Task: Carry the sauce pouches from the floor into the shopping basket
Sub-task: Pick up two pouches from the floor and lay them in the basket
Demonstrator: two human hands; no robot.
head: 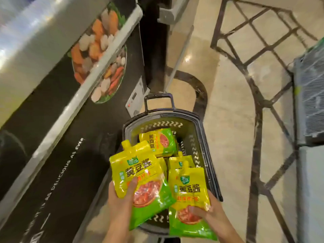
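Task looks well along. Left hand (121,195), over the near-left rim of the shopping basket (201,137), grips the left-held pouch (140,179) by its lower left edge, thumb on the front. The pouch hangs above the basket's inside, not yet let go.

In the basket, at the far end, the far pouch (160,141) lies flat. Closer in, the near pouch (180,162) shows only its top behind the held ones. Poss. a 3rd edge betw. them, can't tell.

Right hand (208,211), over the near-right rim, pinches the right-held pouch (189,195) near its bottom, also above the basket.

Count: 2 hands, 1 basket, 2 pouches held, at least 2 already in, so 4+ seen.

Left to do: drop both. No pouches show on the floor (236,120) round the basket; any out of view, can't say.
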